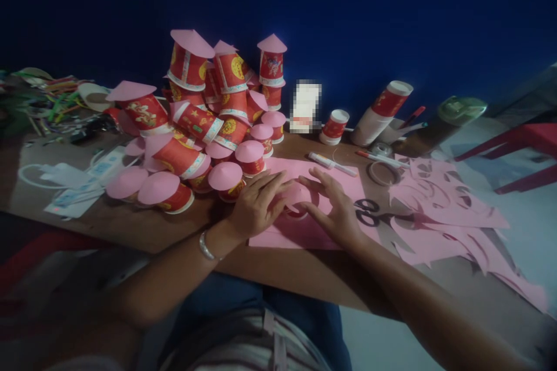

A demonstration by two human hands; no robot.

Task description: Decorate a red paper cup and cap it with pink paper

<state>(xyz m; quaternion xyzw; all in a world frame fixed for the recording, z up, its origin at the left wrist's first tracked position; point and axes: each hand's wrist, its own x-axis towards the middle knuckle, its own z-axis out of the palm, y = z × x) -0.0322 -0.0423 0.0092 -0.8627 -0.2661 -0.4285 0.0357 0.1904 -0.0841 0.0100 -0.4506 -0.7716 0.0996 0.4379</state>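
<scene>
A pink paper cone (300,192) sits on a small paper cup, mostly hidden, on a pink sheet (348,182) in front of me. My left hand (261,200) curves round the cone's left side, its fingers reaching along the rim. From the right, my right hand (333,206) holds the cone with thumb and fingers curved about its edge. Black-handled scissors (368,213) lie just beside my right hand, blades partly under pink paper. A capped glue stick or marker (322,160) rests on the sheet's far edge.
Several red cups with pink cone tops (228,72) are piled at left. Beyond them is a power strip (89,182). A lone red cup (335,127), a cup stack (383,113), a tape roll (383,173) and cut pink scraps (448,191) fill the right. A red stool (513,142) stands farther right.
</scene>
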